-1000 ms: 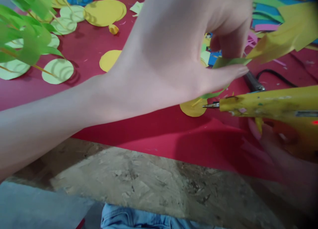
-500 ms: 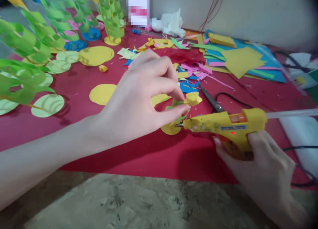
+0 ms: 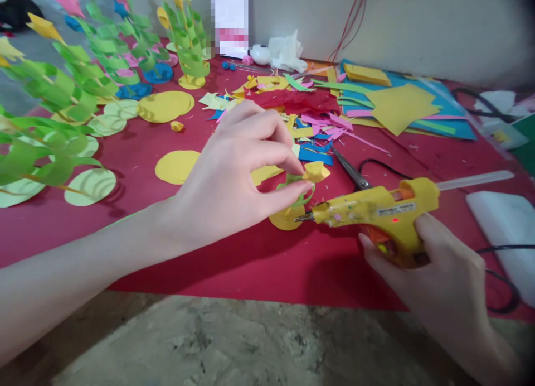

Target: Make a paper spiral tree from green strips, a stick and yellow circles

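Red sheet (image 3: pixel 251 263): paper flower (image 3: pixel 314 172) at left hand (image 3: pixel 234 177) fingertips.

A chipboard tabletop (image 3: pixel 251 341) shows bare at its near edge; a red sheet (image 3: pixel 137 246) covers the rest. A heap of paper scraps (image 3: pixel 301 110) lies on the sheet. Left of the heap lie yellow discs (image 3: pixel 167 105) and pale green discs (image 3: pixel 90 186). Nearer than the heap are scissors (image 3: pixel 351 173) and a small yellow disc (image 3: pixel 282 221). Right of the heap, a yellow sheet (image 3: pixel 401 107) lies on blue paper (image 3: pixel 455 128).

craft table | paper scraps (image 3: pixel 317 118) | glue gun (image 3: pixel 376 213) | scissors (image 3: pixel 351 173)
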A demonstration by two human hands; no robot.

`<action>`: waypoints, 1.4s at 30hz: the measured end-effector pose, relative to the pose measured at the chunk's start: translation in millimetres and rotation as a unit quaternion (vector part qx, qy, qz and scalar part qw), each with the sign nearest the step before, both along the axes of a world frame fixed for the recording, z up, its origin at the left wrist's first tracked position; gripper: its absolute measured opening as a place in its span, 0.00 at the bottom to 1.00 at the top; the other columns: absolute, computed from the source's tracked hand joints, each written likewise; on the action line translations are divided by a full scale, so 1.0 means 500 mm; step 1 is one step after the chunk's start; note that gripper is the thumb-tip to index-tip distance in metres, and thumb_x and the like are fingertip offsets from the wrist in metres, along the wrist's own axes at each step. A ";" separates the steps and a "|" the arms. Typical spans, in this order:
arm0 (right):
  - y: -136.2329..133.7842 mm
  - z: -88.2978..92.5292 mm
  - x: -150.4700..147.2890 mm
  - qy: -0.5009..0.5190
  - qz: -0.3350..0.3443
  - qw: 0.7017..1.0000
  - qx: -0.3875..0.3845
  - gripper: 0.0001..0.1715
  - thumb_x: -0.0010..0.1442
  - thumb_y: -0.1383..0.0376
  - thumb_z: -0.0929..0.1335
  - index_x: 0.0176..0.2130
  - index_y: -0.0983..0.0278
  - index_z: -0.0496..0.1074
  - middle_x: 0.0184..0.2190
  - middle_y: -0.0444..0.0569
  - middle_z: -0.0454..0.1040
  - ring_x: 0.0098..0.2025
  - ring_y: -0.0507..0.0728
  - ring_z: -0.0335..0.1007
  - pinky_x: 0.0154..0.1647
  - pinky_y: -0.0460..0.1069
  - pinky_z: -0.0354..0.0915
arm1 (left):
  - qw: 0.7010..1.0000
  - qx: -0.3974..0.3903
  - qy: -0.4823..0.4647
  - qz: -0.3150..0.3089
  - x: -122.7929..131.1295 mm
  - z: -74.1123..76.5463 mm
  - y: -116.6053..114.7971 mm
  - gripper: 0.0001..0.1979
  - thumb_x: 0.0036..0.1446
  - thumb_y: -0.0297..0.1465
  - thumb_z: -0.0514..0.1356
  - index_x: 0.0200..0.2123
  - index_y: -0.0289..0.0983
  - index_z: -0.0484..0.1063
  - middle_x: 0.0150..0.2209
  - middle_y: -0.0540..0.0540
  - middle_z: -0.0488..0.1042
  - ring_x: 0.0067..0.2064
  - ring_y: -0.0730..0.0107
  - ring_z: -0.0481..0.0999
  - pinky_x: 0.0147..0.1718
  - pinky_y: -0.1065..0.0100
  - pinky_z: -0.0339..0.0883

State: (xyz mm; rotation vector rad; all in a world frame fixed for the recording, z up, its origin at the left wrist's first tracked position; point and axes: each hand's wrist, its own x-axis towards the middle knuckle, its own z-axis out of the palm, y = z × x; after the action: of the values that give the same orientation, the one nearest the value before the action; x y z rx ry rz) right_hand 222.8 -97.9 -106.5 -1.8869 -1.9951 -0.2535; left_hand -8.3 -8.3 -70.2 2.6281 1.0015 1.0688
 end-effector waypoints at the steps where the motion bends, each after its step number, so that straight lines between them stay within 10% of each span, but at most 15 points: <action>1: 0.001 -0.002 -0.001 -0.008 -0.001 1.000 0.004 0.24 0.46 0.55 0.68 0.22 0.60 0.47 0.18 0.39 0.52 0.16 0.48 0.43 0.15 0.46 0.45 | 1.000 0.001 0.000 0.000 0.000 0.000 0.000 0.07 0.48 0.31 0.63 0.22 0.36 0.69 0.26 0.48 0.66 0.33 0.67 0.64 0.39 0.58 0.60; 24: -0.001 -0.003 0.008 -0.051 0.046 0.996 0.056 0.14 0.47 0.59 0.66 0.25 0.62 0.55 0.22 0.42 0.62 0.21 0.50 0.59 0.18 0.45 0.52 | 1.000 -0.001 -0.021 0.002 -0.001 -0.003 0.003 0.06 0.47 0.29 0.63 0.23 0.37 0.68 0.26 0.49 0.65 0.34 0.67 0.63 0.38 0.59 0.61; 34: 0.065 0.009 0.109 0.100 -0.165 0.980 -0.047 0.37 0.41 0.46 0.66 0.44 0.68 0.66 0.35 0.54 0.71 0.29 0.56 0.65 0.27 0.48 0.60 | 0.999 -0.045 -0.024 0.005 -0.006 -0.002 0.004 0.05 0.47 0.29 0.62 0.25 0.41 0.68 0.28 0.49 0.66 0.35 0.64 0.65 0.35 0.60 0.63; 42: 0.109 -0.027 0.179 0.054 -0.226 0.970 -0.070 0.20 0.50 0.55 0.65 0.34 0.71 0.67 0.30 0.58 0.69 0.33 0.59 0.64 0.32 0.50 0.57 | 0.998 -0.062 -0.023 -0.006 -0.009 -0.002 0.003 0.05 0.50 0.28 0.61 0.25 0.38 0.66 0.28 0.50 0.64 0.36 0.67 0.64 0.36 0.61 0.62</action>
State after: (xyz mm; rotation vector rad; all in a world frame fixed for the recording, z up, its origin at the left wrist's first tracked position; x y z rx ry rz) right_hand 312.4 -43.2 -120.1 -2.3788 -1.5264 -0.1274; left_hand -12.8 -6.6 -70.9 2.4960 1.0084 1.0253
